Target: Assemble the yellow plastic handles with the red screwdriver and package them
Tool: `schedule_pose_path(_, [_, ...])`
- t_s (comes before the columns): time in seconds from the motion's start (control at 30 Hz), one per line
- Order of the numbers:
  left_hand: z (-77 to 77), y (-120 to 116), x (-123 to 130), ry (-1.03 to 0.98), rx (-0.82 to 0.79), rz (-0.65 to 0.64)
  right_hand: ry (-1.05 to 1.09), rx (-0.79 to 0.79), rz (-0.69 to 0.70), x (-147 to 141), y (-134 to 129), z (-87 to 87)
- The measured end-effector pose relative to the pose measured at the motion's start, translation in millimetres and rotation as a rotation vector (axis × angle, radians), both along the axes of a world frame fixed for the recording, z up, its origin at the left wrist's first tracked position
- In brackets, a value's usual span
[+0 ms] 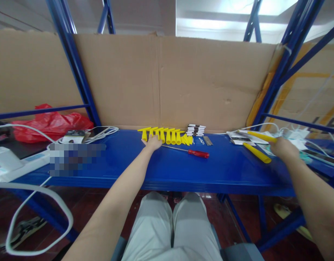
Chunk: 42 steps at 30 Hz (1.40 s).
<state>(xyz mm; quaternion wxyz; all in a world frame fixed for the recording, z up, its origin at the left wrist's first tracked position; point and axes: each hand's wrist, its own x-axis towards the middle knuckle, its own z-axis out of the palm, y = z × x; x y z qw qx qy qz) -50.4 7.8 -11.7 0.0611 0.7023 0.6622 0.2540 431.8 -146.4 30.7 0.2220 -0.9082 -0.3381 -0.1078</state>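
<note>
On the blue bench, my left hand (153,142) reaches to the left part of a row of yellow T-shaped plastic pieces (168,137). Its fingers look apart and touch or cover some of these pieces. Off to the right, my right hand (285,149) is closed around the wide end of a yellow tapered plastic piece (260,136), whose narrow end points left. Below that lies a second yellow tapered piece (257,152). A screwdriver with a red handle (198,154) rests in front of the row, its shaft towards my left hand.
Small yellow wedges (186,139) and a stack of white-and-dark pieces (196,129) sit right of the row. White cables and a power strip (28,165) lie left, near a red plastic bag (52,125). Cardboard (183,83) stands along the back between blue posts.
</note>
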Motion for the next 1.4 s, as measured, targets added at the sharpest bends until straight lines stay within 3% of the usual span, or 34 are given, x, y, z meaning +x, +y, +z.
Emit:
schedule_pose_path(0.1, [3.5, -4.5, 1.7, 0.019, -0.076, 0.028, -0.018, 0.060, -0.026, -15.8, -1.8, 9.3])
schedule_pose_path(0.3, [1.7, -4.5, 1.8, 0.022, -0.048, 0.007, -0.091, 0.305, 0.001, -34.9, 6.3, 22.8])
schedule_pose_path(0.5, [2.0, -3.5, 3.1, -0.070, 0.082, 0.010, -0.231, 0.526, 0.246, -73.1, 29.5, 37.7])
schedule_pose_path(0.67, [8.6, -3.7, 8.9, -0.241, 0.277, -0.104, -0.297, 0.639, 0.515, -122.0, 61.2, 42.9])
schedule_pose_path(0.8, [13.5, -8.0, 14.8, -0.361, 0.360, -0.195, -0.361, 0.689, 0.734, -169.5, 81.6, 34.4])
schedule_pose_path(1.0, [19.4, -19.9, 20.6, -0.390, 0.293, -0.216, -0.294, 0.586, 0.898, -225.5, 87.7, -1.1])
schedule_pose_path(1.17, [22.0, -25.9, 23.7, -0.462, 0.259, -0.321, -0.309, 0.509, 0.954, -236.5, 78.5, -19.9])
schedule_pose_path(1.4, [20.4, -26.7, 31.7, -0.724, 0.250, -0.505, -0.307, 0.430, 0.963, -244.8, 71.5, -24.5])
